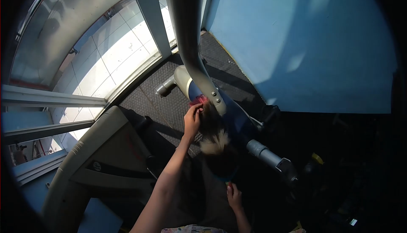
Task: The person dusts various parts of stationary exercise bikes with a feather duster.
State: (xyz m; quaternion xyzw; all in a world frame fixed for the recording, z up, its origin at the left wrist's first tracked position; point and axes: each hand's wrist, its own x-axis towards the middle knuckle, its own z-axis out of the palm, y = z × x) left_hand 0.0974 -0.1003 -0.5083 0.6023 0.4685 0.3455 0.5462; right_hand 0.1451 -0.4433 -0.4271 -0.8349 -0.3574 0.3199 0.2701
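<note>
My left hand [193, 118] reaches out to the base of an exercise machine [239, 120], its fingers pinched at a pink-red tuft or cloth [198, 101]. Just right of those fingers, dark brown fluff and a pale beige tuft [215, 143] run down towards me, like a feather duster. Nearer my body, my right hand [234, 197] is closed round a small red and green handle [229, 185] at the lower end of this fluffy thing. Deep shadow hides where the handle joins it.
A thick grey post [186, 25] rises from the machine base. Textured dark matting [148, 93] lies below. Window frames [150, 12] stand at left, a light blue panel [330, 46] at right. A beige machine part [97, 148] is at lower left, a grey foot tube [267, 154] at right.
</note>
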